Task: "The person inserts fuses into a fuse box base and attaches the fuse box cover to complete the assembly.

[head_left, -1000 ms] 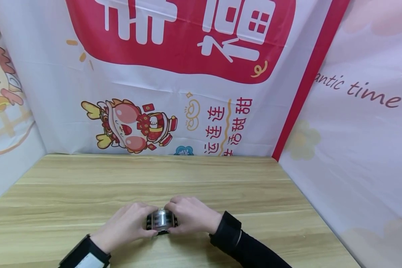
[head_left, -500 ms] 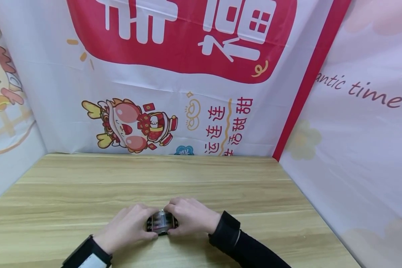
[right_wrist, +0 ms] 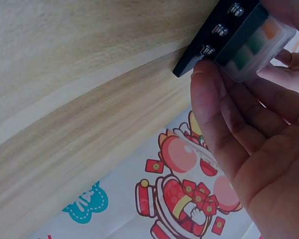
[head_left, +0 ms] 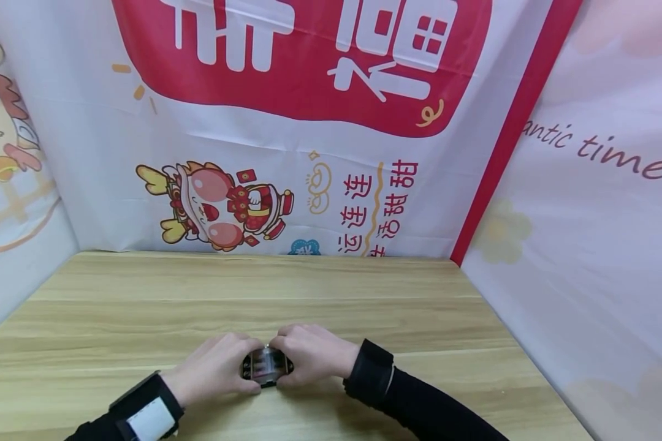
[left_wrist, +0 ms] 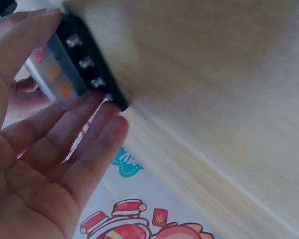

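Observation:
Between my two hands is a small black box with a clear cover (head_left: pixel 267 366), low over the wooden table. My left hand (head_left: pixel 215 370) grips its left end, thumb on the near side and fingers on the far side. The right hand (head_left: pixel 312 355) grips the opposite end in the same way. Metal screws (left_wrist: pixel 86 62) line the black end of the box in the left wrist view, with orange and pink pieces behind the clear cover. Similar screws (right_wrist: pixel 220 30) show in the right wrist view, beside green and orange pieces. Fingers hide parts of both ends.
The pale wooden table (head_left: pixel 364 300) reaches back to a white and red printed cloth (head_left: pixel 309 116). Another printed cloth (head_left: pixel 596 245) borders the right side, and a third cloth (head_left: pixel 11 214) the left.
Both hands keep their hold on the box. The left wrist and sleeve have shifted slightly. Glare on the clear cover has faded, so the coloured pieces inside show more.

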A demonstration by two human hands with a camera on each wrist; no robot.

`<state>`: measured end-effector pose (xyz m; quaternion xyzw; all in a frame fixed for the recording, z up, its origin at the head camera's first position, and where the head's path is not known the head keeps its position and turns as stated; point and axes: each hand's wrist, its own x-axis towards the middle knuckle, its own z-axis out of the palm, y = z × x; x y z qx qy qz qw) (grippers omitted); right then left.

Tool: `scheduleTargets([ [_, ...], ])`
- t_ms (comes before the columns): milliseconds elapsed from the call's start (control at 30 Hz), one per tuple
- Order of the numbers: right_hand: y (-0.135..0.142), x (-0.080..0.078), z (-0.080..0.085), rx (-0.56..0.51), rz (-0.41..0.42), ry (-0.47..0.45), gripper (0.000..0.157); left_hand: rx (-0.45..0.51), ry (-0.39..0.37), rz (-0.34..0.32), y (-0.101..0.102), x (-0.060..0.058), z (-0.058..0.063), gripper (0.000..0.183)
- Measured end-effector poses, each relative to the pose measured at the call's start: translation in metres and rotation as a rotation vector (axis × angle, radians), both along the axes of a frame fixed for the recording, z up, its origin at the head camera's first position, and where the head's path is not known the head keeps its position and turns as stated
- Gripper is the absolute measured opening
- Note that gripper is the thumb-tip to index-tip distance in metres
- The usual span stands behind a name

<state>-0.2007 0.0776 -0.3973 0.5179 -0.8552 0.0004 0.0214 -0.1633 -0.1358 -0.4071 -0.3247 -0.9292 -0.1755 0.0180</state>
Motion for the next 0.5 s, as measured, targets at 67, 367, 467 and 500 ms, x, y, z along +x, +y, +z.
scheduleTargets([
  [67, -0.0009, 0.0003, 0.001, 0.011, 0.0, -0.002, 0.046, 0.009, 0.008, -0.009, -0.0011, -0.0006, -0.0008, 0.056],
  [367, -0.0015, 0.0019, 0.0033, 0.044, 0.017, 0.029, 0.046, 0.038, 0.031, -0.033, -0.0035, -0.0031, -0.0062, 0.056],
  [467, -0.0011, 0.0023, 0.005, 0.05, 0.015, 0.018, 0.046, 0.037, 0.023, -0.036, -0.0034, -0.0041, -0.0059, 0.057],
  [500, -0.0013, 0.0025, 0.0057, 0.054, 0.013, 0.013, 0.045, 0.036, 0.018, -0.036, -0.0033, -0.0044, -0.0055, 0.057],
])
